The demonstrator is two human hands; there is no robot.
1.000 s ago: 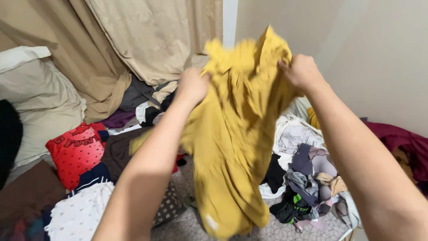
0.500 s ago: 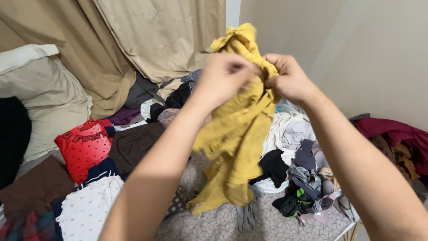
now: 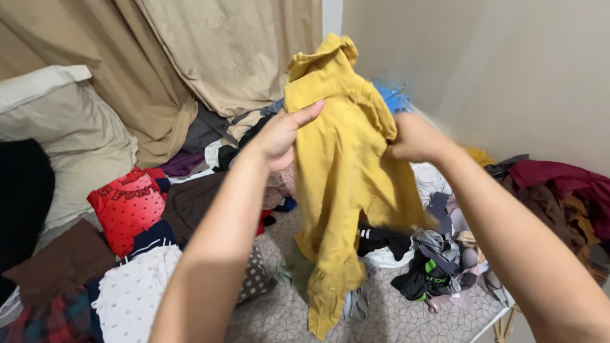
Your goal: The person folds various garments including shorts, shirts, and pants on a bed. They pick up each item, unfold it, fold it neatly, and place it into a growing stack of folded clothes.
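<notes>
A mustard-yellow garment (image 3: 343, 184) hangs in the air in the middle of the view, held up at chest height over a bed strewn with clothes, its lower hem trailing down to the patterned grey bedspread (image 3: 406, 311). The left hand (image 3: 279, 136) grips the garment's left edge near the top, fingers curled into the cloth and the thumb stretched out across its front. The right hand (image 3: 413, 136) is closed on the opposite edge, fingers bunched into the fabric, slightly blurred. The garment's crumpled top rises above both hands, in front of a beige curtain (image 3: 222, 57) and a plain wall. Below and to the left lie a red top with white dots (image 3: 124, 206), a dark brown piece (image 3: 194, 203) and a white dotted garment (image 3: 130, 295). A pale pillow (image 3: 70, 140) sits at the far left. To the right of the hanging cloth is a jumbled heap of grey, black and white clothing (image 3: 438, 254), and a maroon garment (image 3: 559, 181) lies at the far right edge.
</notes>
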